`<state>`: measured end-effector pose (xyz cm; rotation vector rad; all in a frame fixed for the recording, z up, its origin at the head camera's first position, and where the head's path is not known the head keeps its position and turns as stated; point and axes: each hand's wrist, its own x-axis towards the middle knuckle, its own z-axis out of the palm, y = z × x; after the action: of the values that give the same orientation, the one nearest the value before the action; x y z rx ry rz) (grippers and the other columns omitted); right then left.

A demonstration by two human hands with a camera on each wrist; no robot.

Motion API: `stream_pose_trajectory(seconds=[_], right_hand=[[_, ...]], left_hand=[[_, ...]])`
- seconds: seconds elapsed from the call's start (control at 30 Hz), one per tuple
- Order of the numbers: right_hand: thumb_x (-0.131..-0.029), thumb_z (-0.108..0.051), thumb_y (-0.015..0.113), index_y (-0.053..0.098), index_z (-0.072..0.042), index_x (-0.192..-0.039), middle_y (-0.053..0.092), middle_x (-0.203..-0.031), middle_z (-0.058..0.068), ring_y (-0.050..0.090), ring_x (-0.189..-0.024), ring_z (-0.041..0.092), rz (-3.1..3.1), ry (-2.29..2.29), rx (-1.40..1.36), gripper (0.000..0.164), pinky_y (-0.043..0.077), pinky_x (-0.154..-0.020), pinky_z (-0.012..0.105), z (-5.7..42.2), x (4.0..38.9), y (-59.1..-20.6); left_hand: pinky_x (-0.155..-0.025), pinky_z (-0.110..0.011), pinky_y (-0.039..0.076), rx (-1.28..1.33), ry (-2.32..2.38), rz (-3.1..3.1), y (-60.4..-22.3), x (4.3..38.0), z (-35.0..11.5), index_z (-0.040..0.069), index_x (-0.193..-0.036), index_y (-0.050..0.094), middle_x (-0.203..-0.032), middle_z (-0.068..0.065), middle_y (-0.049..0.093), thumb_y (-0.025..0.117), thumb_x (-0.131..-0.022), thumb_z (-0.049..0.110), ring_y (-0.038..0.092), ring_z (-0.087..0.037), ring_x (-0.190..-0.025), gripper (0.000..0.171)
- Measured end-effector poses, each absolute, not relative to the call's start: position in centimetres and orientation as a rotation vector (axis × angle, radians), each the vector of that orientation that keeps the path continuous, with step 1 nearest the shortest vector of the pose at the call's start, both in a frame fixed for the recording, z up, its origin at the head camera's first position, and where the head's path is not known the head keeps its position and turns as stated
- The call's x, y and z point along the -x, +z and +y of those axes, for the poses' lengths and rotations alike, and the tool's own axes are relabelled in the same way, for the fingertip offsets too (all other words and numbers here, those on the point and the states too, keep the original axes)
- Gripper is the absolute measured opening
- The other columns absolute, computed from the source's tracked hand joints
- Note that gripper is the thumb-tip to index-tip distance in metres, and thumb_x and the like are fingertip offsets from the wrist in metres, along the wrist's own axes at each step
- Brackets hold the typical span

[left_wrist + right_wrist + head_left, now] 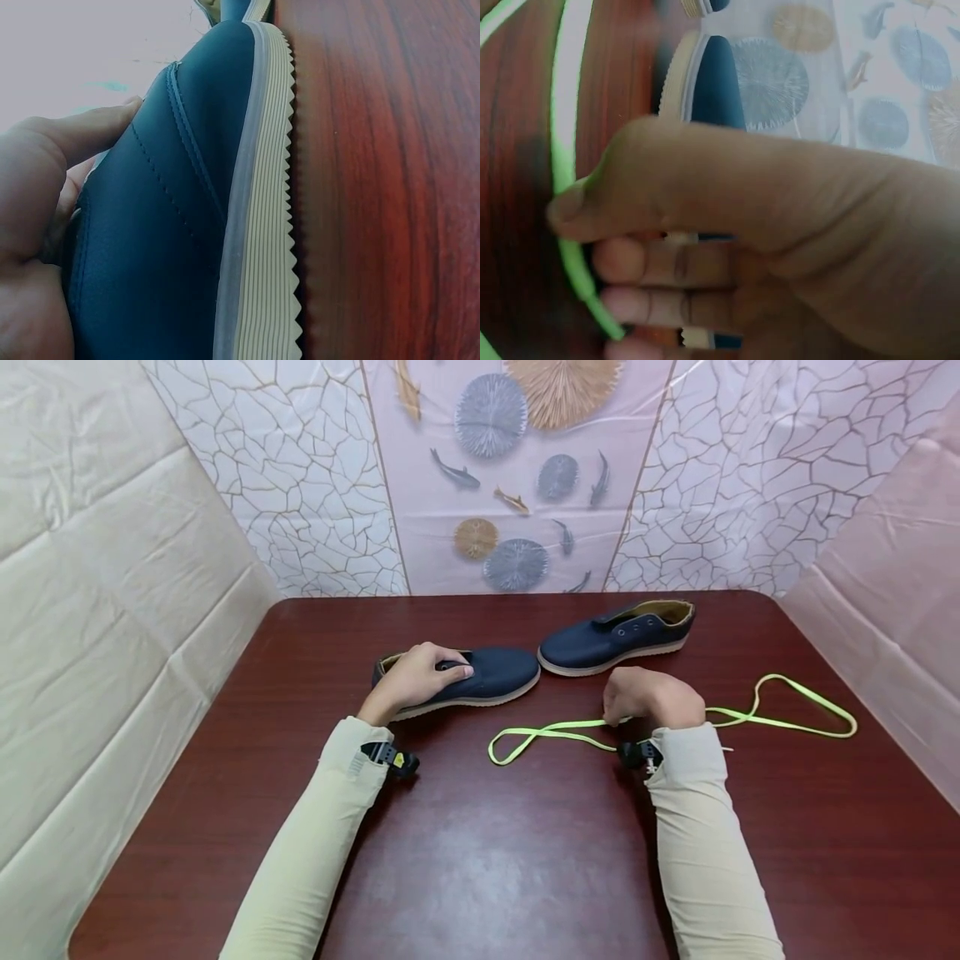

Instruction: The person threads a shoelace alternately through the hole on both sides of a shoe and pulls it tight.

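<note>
My left hand [422,678] grips a navy blue shoe [504,670] at its opening, the thumb lying along the upper. In the left wrist view the side of this shoe [150,225] shows its stitching and ridged cream sole. The sole is on the table, toe pointing right. My right hand [652,695] pinches a neon green shoelace [577,724] close to the tabletop. Seen from the right wrist, the thumb presses on the lace [568,135] with curled fingers beside it. Loops of lace spread out on both sides of this hand.
A second navy shoe [611,639], without a lace in its eyelets, stands farther back to the right, its toe near the first shoe's toe. Both are on a dark red wooden table [465,860]. Patterned and pale fabric walls [315,477] border its back and sides.
</note>
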<state>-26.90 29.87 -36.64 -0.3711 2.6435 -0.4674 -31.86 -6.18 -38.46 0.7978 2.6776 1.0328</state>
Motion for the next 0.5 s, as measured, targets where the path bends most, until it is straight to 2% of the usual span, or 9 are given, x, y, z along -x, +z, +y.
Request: stream_pose_trajectory(seconds=[0.1,0.17,0.27,0.33,0.43,0.5], right_hand=[[-0.084,-0.005,0.067,0.058,-0.015,-0.065,0.047,-0.063,-0.006,0.042,-0.061,0.012,2.668,-0.495,0.419,0.023,0.035,-0.06,0.03,29.3,27.6,-37.4],[-0.088,-0.007,0.069,0.06,-0.013,-0.071,0.049,-0.067,-0.005,0.046,-0.065,0.014,2.694,-0.516,0.448,0.02,0.038,-0.064,0.03,28.9,28.0,-37.7],[-0.093,-0.007,0.066,0.063,-0.009,-0.083,0.053,-0.074,-0.001,0.05,-0.07,0.017,2.731,-0.54,0.461,0.011,0.042,-0.07,0.033,28.6,28.3,-37.7],[-0.096,-0.006,0.065,0.063,-0.006,-0.09,0.054,-0.077,0.002,0.052,-0.073,0.019,2.754,-0.53,0.449,0.007,0.043,-0.072,0.034,28.6,28.2,-37.4],[-0.098,-0.008,0.067,0.063,-0.004,-0.093,0.055,-0.08,0.005,0.052,-0.074,0.021,2.779,-0.506,0.418,0.007,0.044,-0.072,0.036,28.9,27.9,-36.5],[-0.099,-0.011,0.068,0.063,-0.004,-0.086,0.052,-0.076,0.003,0.05,-0.071,0.02,2.786,-0.49,0.365,0.016,0.043,-0.068,0.035,29.0,27.6,-35.9]], left_hand=[[-0.081,-0.036,0.045,-0.793,1.037,2.675,-38.7,31.7,-6.2,0.013,-0.125,0.078,-0.09,-0.001,0.066,0.066,-0.106,0.032,0.054,-0.018,-0.079,0.029],[-0.081,-0.036,0.045,-0.787,1.035,2.672,-38.8,31.7,-6.3,0.014,-0.125,0.078,-0.08,-0.002,0.06,0.066,-0.106,0.032,0.053,-0.02,-0.078,0.028],[-0.081,-0.036,0.045,-0.781,1.032,2.67,-38.9,31.5,-6.3,0.014,-0.125,0.077,-0.078,-0.002,0.056,0.066,-0.106,0.031,0.054,-0.02,-0.081,0.028],[-0.082,-0.036,0.045,-0.782,1.031,2.67,-38.8,31.6,-6.2,0.014,-0.126,0.077,-0.083,-0.003,0.062,0.066,-0.106,0.031,0.056,-0.021,-0.084,0.028],[-0.083,-0.036,0.046,-0.793,1.032,2.675,-38.6,31.7,-6.2,0.013,-0.125,0.078,-0.1,-0.004,0.071,0.066,-0.107,0.031,0.057,-0.02,-0.09,0.028],[-0.083,-0.036,0.046,-0.8,1.034,2.68,-38.4,31.9,-6.1,0.013,-0.125,0.078,-0.104,-0.003,0.072,0.066,-0.106,0.031,0.056,-0.019,-0.088,0.028]])
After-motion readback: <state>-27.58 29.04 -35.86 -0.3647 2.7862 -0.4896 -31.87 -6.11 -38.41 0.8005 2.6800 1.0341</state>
